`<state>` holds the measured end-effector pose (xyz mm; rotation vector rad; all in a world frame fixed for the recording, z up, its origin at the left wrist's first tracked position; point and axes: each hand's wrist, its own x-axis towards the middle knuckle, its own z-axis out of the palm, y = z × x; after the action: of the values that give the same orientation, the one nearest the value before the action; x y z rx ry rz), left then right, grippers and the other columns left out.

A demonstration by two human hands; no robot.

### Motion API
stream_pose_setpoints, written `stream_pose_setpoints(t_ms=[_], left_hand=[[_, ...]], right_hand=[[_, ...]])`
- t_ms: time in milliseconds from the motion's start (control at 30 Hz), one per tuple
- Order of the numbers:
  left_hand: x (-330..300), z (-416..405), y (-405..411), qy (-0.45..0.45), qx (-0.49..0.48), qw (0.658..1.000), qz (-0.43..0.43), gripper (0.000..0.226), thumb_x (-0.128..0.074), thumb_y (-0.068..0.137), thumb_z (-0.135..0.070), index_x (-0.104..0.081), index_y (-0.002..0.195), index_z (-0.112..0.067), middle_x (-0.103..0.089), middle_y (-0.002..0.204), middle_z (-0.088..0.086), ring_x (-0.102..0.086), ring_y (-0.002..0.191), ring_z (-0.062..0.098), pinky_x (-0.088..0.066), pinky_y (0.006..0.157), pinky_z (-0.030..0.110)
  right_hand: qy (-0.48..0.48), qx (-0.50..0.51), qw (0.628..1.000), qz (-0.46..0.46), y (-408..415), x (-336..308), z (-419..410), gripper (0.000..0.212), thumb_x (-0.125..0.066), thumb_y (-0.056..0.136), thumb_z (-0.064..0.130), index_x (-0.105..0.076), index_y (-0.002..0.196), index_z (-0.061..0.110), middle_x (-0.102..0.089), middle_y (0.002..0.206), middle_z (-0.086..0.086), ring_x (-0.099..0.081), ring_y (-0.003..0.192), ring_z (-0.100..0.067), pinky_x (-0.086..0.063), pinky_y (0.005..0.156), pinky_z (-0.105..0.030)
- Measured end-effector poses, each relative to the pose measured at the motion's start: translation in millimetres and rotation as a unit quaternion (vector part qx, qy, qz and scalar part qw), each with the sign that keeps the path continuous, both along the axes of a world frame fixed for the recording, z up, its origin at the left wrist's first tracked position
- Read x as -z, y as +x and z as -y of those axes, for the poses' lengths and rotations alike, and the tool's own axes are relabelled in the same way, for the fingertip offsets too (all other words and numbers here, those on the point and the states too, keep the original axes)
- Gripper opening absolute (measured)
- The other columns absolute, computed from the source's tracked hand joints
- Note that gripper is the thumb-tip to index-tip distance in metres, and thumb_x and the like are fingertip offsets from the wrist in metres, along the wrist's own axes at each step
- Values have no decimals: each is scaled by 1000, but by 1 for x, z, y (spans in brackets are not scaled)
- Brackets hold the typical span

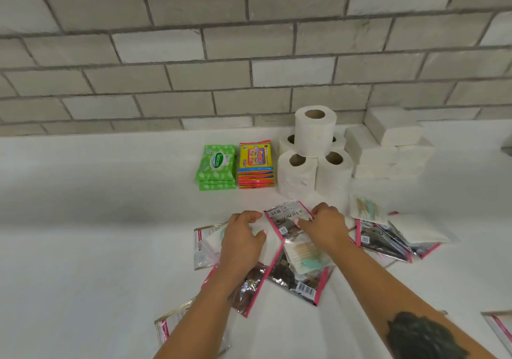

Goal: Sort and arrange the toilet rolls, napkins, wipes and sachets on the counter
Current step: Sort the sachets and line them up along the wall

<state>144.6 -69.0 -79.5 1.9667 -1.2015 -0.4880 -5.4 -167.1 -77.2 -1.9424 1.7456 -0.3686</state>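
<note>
Loose sachets (pixel 297 258) lie just in front of the toilet roll stack (pixel 313 153) on the tabletop (pixel 97 220); right hand (pixel 322 228) fingers pinch one sachet's top edge, left hand (pixel 242 236) fingers curled, grip unclear w/ blur, so a jerky lift could knock the rolls over.

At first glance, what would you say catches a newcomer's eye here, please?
The toilet rolls stand stacked like a pyramid against the brick wall, with white napkins piled to their right and two bright stacks of wipes, green and yellow, to their left. Nearer, both hands work among scattered pink-edged sachets on the white counter.
</note>
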Motion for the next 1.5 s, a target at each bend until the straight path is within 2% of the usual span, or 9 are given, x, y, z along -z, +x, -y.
stream_pose_setpoints(t_ms=[233, 500, 633, 800, 967, 1100, 1267, 1333, 1500], left_hand=[[1, -9, -4, 7, 1, 1000, -7, 33, -65, 83, -13, -60, 115, -21, -47, 109, -7, -53, 84, 10, -36, 78, 15], [2, -10, 2, 5, 3, 1000, -30, 32, -64, 84, -13, -59, 115, -18, -52, 110, -3, -54, 89, 9, -34, 73, 7], [1, -7, 10, 4, -10, 997, -81, 32, -62, 85, -10, -57, 116, -15, -59, 106, 1, -56, 81, 11, -36, 63, 5], [-7, -7, 19, -2, -23, 985, -172, 38, -56, 91, -15, -46, 127, -9, -58, 82, -3, -59, 74, 16, -46, 65, 22], [-20, -9, 27, 11, -50, 948, -313, 45, -32, 98, -47, -38, 122, -10, -60, 75, 7, -54, 51, 15, -42, 44, 22], [-35, -16, 45, 19, -60, 866, -495, 59, -18, 92, -64, -44, 103, -12, -61, 82, 14, -58, 64, 23, -48, 55, 27], [-39, -22, 83, 0, -69, 835, -546, 34, -51, 96, -23, -47, 122, -3, -67, 67, 6, -63, 49, 12, -54, 46, 23], [-34, -23, 102, -13, -97, 844, -527, 55, -54, 92, -3, -29, 139, 6, -69, 78, 13, -63, 45, 11, -52, 43, 22], [-22, -29, 150, -51, -136, 856, -497, 29, -46, 90, 11, -52, 118, 7, -68, 95, 18, -71, 69, 22, -58, 54, 25]], right_hand=[[17, 36, 997, -71, 13, 6, 1, 59, -73, 74, 41, -47, 117, 10, -53, 119, -10, -49, 114, -30, -39, 93, -40], [110, 69, 992, -12, 15, 8, 13, 23, -60, 81, 39, -64, 90, 18, -65, 95, -4, -56, 98, -29, -31, 89, -41], [110, 70, 988, 83, 15, 4, 11, 16, -58, 79, 27, -65, 74, 14, -63, 75, -6, -58, 84, -29, -39, 89, -41], [106, 13, 953, 283, 22, -10, -2, 14, -65, 75, 9, -58, 64, 13, -54, 57, -4, -55, 61, -25, -40, 63, -33], [69, -74, 937, 336, 39, -37, -12, 24, -63, 75, -1, -67, 74, 23, -58, 62, 0, -48, 57, -15, -37, 60, -26], [66, -184, 914, 355, 56, -53, -19, 34, -61, 77, -8, -67, 65, 23, -65, 75, -2, -55, 72, -16, -45, 71, -26], [54, -265, 903, 334, 87, -64, -28, 35, -66, 73, -14, -63, 58, 18, -64, 94, -5, -54, 84, 8, -40, 70, -5], [26, -268, 913, 306, 102, -58, -26, 39, -62, 71, -20, -66, 60, 17, -62, 92, -9, -53, 78, 3, -41, 69, -7], [-19, -250, 943, 220, 135, -37, -19, 37, -56, 73, -10, -72, 96, 15, -62, 102, 3, -55, 95, -9, -36, 66, 0]])
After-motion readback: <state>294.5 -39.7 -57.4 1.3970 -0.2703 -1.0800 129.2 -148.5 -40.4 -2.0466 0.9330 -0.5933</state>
